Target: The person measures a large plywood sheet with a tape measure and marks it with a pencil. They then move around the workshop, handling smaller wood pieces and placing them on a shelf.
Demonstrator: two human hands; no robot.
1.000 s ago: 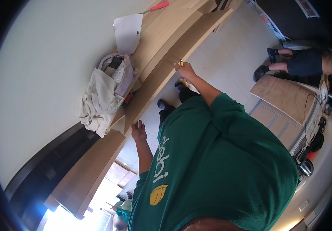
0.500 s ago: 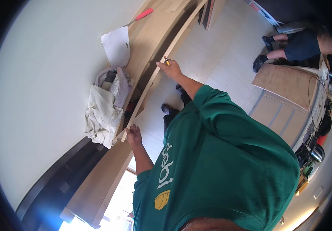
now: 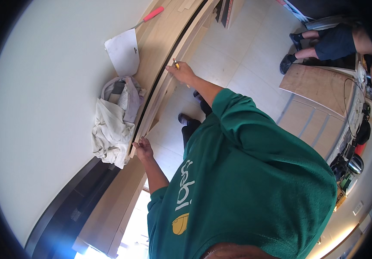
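Observation:
A long light-wood drawer [image 3: 162,83] runs along the edge of a matching wooden cabinet [image 3: 165,41], a thin dark gap between them. My left hand [image 3: 144,149] rests against the drawer's near-left end, its fingers apart and thumb over the top edge. Farther along, my right hand [image 3: 183,73] presses on the same drawer front. A small yellow-and-black pen-like tool [image 3: 177,64] sticks out of its closed fingers; its exact kind is too small to tell. The drawer's inside is hidden.
On the cabinet top lie a bundle of pale cloth [image 3: 115,129], a white sheet [image 3: 123,52] and a red-handled tool [image 3: 153,14]. A plywood board [image 3: 319,86] leans at right, near another person's legs [image 3: 304,47]. Tools crowd a counter [image 3: 350,142] there.
Both hands have pushed the drawer toward the cabinet, and the wide dark opening has narrowed to a thin gap. The tool has stayed in my right hand.

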